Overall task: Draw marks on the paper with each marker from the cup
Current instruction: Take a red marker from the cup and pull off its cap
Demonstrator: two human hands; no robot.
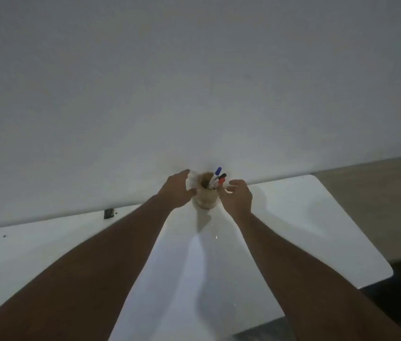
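A tan cup (206,196) stands on the white table (305,217) against the wall. Three markers lean out of it to the right: one with a blue cap (218,170), one with a black cap (222,175) and one with a red cap (221,180). My left hand (178,190) is at the cup's left side, fingers spread, thumb touching or nearly touching the cup. Just right of the cup my right hand (237,196) hovers with curled fingers below the marker caps and holds nothing. A large white sheet of paper (182,279) lies between my forearms.
A small dark square object (108,213) sits at the table's back edge on the left, with a tiny dark speck (4,235) further left. The table's rounded right corner (384,269) drops off to a tan floor. A plain wall rises behind.
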